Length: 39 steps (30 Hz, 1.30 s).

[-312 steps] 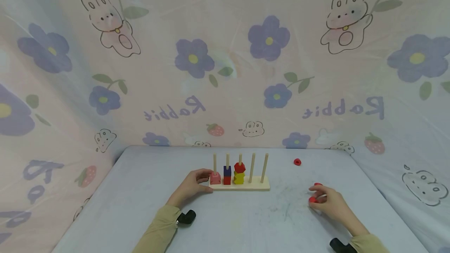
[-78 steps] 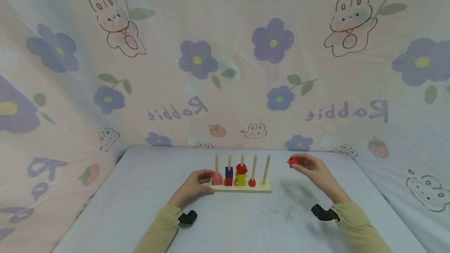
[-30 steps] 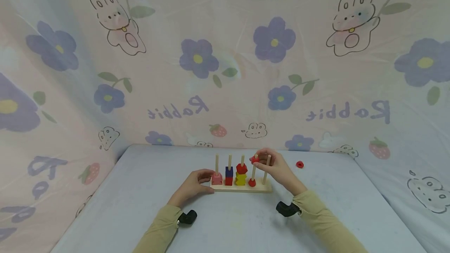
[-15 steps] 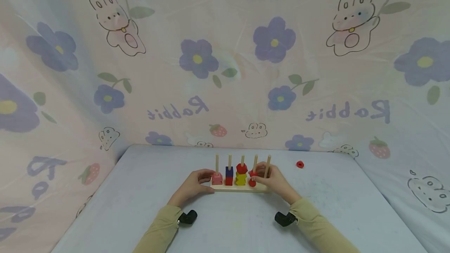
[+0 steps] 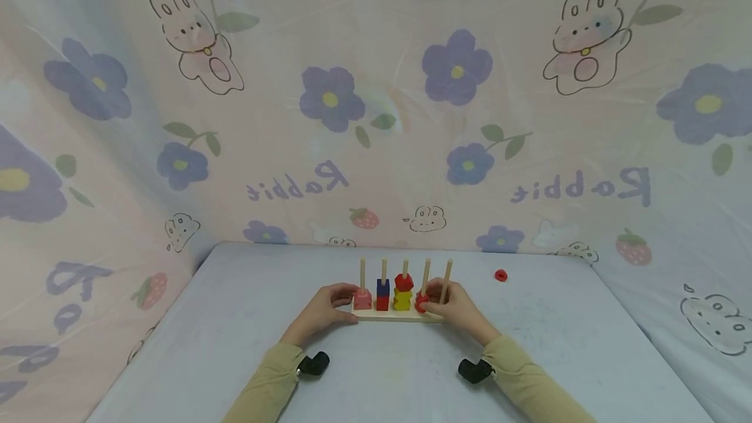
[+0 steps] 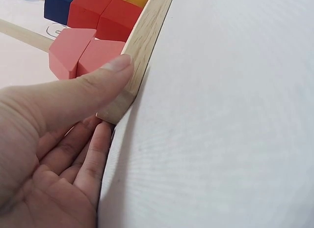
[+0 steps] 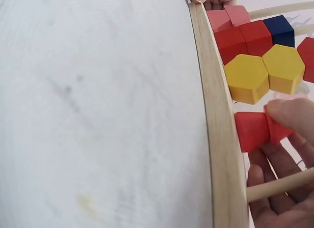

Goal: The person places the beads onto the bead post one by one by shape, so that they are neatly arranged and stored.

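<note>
A wooden peg board point(image 5: 399, 318) with several upright pegs stands mid-table. My left hand point(image 5: 323, 307) grips its left end, thumb point(image 6: 115, 73) on the front edge and fingers behind the end. My right hand point(image 5: 458, 305) reaches around the bare rightmost peg point(image 5: 447, 279). Its thumb and fingers pinch a red block point(image 7: 278, 131) low on the fourth peg, on top of another red block point(image 7: 251, 131). The other pegs hold pink blocks point(image 5: 362, 300), red blocks with a blue block point(image 5: 383, 288) on top, and yellow hexagonal blocks point(image 5: 402, 299) under a red one point(image 5: 403, 282).
One loose red block point(image 5: 501, 275) with a hole lies on the white tabletop point(image 5: 399, 377), right of the board. A patterned curtain point(image 5: 376, 149) rises behind the table. Black wrist cameras point(image 5: 314, 363) sit at both sleeves.
My right hand has come from the table's right side to the fourth peg and slid a second red block down it. That peg was bare at first. My left hand keeps its grip.
</note>
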### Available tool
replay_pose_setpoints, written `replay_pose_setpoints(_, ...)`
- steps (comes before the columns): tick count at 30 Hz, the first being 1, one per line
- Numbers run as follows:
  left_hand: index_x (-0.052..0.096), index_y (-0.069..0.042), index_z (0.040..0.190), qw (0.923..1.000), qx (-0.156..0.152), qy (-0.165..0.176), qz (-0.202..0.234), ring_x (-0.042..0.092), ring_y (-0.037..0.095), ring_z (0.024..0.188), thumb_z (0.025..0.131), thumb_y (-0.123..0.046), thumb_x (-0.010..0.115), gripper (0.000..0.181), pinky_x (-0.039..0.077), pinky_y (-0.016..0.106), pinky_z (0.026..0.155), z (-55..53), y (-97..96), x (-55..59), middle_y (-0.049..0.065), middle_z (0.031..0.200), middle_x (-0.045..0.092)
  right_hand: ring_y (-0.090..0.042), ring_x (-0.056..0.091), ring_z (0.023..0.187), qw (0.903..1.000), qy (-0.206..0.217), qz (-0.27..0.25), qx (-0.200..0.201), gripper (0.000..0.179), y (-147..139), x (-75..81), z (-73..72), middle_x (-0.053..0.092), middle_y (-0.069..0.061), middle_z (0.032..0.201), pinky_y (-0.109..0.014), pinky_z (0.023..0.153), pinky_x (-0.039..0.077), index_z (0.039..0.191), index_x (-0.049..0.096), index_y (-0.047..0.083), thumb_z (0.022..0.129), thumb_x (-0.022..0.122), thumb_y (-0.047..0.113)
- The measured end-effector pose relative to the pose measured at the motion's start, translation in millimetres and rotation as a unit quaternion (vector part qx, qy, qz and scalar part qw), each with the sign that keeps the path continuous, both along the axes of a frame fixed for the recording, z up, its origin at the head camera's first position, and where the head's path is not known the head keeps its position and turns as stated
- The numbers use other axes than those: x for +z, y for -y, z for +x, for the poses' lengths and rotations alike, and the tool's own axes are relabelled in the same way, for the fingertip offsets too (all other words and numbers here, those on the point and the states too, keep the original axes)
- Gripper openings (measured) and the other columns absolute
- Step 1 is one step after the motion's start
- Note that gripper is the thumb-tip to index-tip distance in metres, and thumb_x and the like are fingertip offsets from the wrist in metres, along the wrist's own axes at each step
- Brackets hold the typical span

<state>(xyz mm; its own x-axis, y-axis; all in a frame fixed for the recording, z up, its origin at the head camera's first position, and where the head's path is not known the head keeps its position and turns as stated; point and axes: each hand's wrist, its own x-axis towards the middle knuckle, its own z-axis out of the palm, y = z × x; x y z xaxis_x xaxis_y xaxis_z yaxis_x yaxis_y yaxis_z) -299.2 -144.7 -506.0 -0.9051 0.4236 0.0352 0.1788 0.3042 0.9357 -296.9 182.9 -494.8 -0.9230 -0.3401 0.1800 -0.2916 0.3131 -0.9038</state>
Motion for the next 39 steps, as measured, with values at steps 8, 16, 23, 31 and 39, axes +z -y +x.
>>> replay_pose_setpoints(8,0.053,-0.002,0.130,0.9998,-0.005,-0.004,0.018,0.054,0.032,0.118,0.074,-0.003,0.081,0.063,0.046,0.040,0.098,0.9,0.5,0.2,0.016,0.131,0.054,-0.026,0.063,0.097,0.9998,-0.013,0.012,-0.001,0.035,-8,6.5,4.1,0.066,-0.012,0.106,-0.030,0.086,0.053,0.113,0.061,0.000,0.083,0.075,0.009)
replay_pose_setpoints(16,0.053,-0.001,0.130,0.9998,-0.007,-0.003,0.020,0.053,0.032,0.118,0.075,-0.003,0.081,0.063,0.046,0.039,0.099,-0.3,2.2,0.8,0.016,0.131,0.053,-0.040,0.059,0.107,0.9990,-0.038,0.005,0.022,0.042,-30,23.1,8.4,0.061,-0.024,0.115,-0.043,0.093,0.050,0.120,0.054,-0.006,0.084,0.073,0.003)
replay_pose_setpoints(23,0.053,0.000,0.130,0.9999,-0.003,-0.006,0.008,0.053,0.032,0.118,0.075,-0.005,0.081,0.063,0.046,0.039,0.099,0.9,2.1,0.0,0.017,0.130,0.054,-0.044,0.055,0.111,0.9981,-0.061,0.004,0.011,0.048,-62,37.8,11.6,0.058,-0.026,0.119,-0.055,0.093,0.045,0.125,0.052,-0.004,0.083,0.073,0.005)
replay_pose_setpoints(31,0.053,-0.001,0.131,1.0000,0.000,-0.006,0.006,0.054,0.032,0.118,0.075,-0.005,0.081,0.063,0.045,0.041,0.099,1.6,1.8,0.9,0.016,0.130,0.054,-0.045,0.052,0.114,0.9987,-0.030,0.024,-0.034,0.054,-106,52.9,12.0,0.053,-0.028,0.126,-0.032,0.087,0.053,0.132,0.048,-0.002,0.086,0.072,0.013)
replay_pose_setpoints(39,0.053,0.000,0.130,0.9999,-0.006,-0.009,0.005,0.054,0.031,0.118,0.074,-0.005,0.082,0.063,0.046,0.038,0.099,0.4,-0.1,1.4,0.016,0.129,0.055,-0.041,0.055,0.113,0.9893,0.014,0.094,-0.111,0.052,-149,48.0,5.6,0.054,-0.026,0.126,-0.032,0.085,0.053,0.135,0.046,-0.003,0.094,0.063,0.026)
